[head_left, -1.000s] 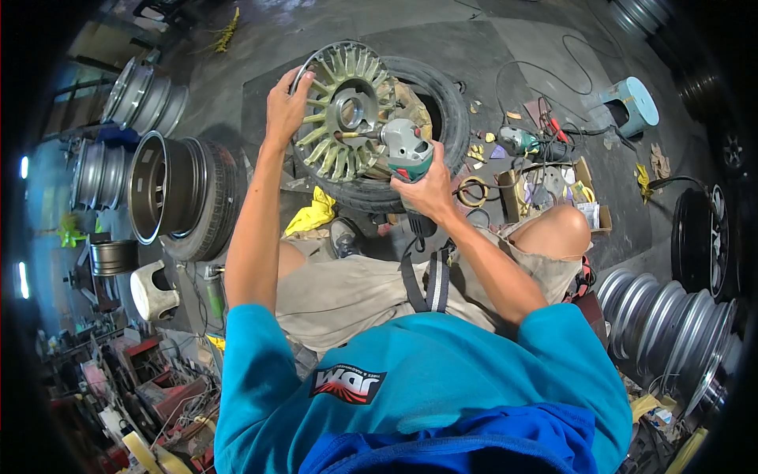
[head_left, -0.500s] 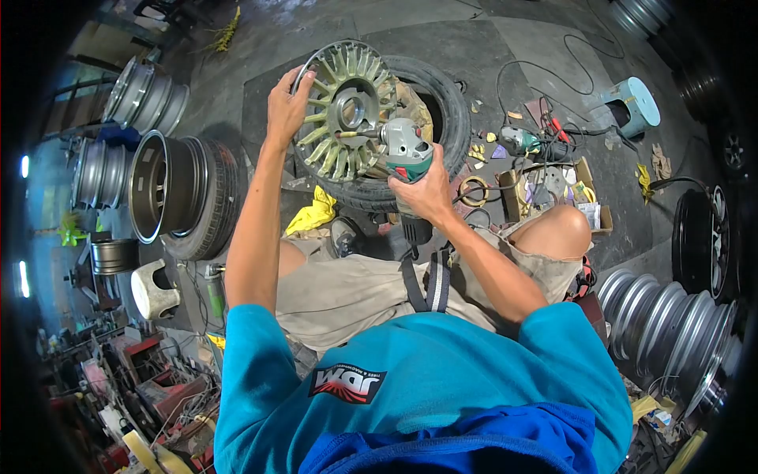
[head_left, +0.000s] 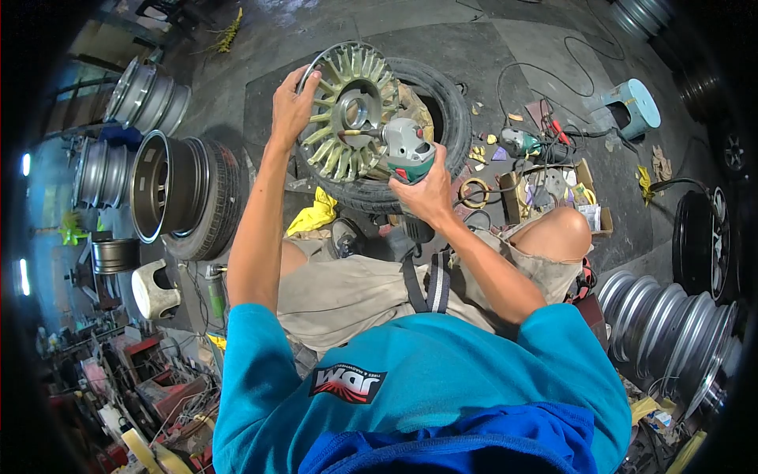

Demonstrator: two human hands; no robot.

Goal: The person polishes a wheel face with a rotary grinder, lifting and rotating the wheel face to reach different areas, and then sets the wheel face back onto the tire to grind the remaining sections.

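A round wheel face with many greenish spokes (head_left: 345,69) stands tilted over a black tire (head_left: 454,103) lying on the floor. My left hand (head_left: 294,107) grips the rim of the wheel face at its upper left. In my right hand (head_left: 428,186) is a grey and green power tool (head_left: 407,146), held by its body. The narrow tip of the tool points left and meets the spokes just below the hub, though exact contact is hard to tell. Brown paper (head_left: 417,110) shows inside the tire.
A yellow cloth (head_left: 314,213) lies near my shoe. Right of the tire are a tape roll (head_left: 474,193), a cardboard box (head_left: 604,220) of supplies, another power tool (head_left: 517,141), cables and a light-blue stool (head_left: 634,107). Rims (head_left: 158,186) stand left, more (head_left: 663,332) right.
The wheel face has turned and shifted slightly right, with my left hand on its rim moving along. The tool in my right hand has tilted a little, its tip still at the spokes.
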